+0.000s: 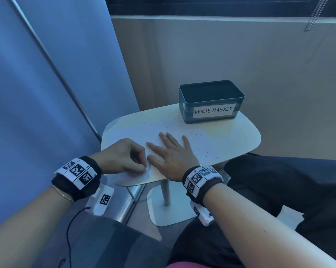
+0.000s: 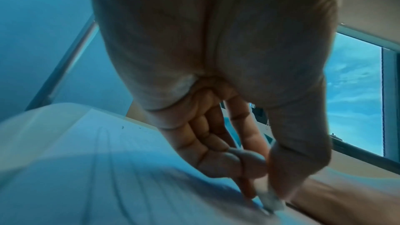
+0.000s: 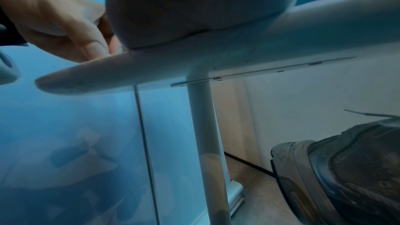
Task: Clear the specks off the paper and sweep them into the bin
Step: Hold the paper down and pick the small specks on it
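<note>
blue-tinted wall panels and a beige partition close in a small pale counter (image 1: 240, 136) on a single post. on it lies a sheet of paper (image 1: 136, 130), scattered with tiny dark specks (image 1: 169, 125) that lie mostly beyond and to the right of the right hand's fingertips. the left hand (image 1: 122, 156) has its grip closed on the paper's near edge, thumb and forefinger pinching it so the corner lifts slightly off the counter; the left wrist view shows the pinch on the paper edge (image 2: 270, 201), though blurred. the right hand (image 1: 172, 151) lies flat on the sheet, just beside the left, fingers straight and spread, grip open and pressing the paper down. the waste basket (image 1: 211, 102), a dark rectangular bin with a handwritten label, stands at the counter's far edge, beyond the specks and apart from both hands.
</note>
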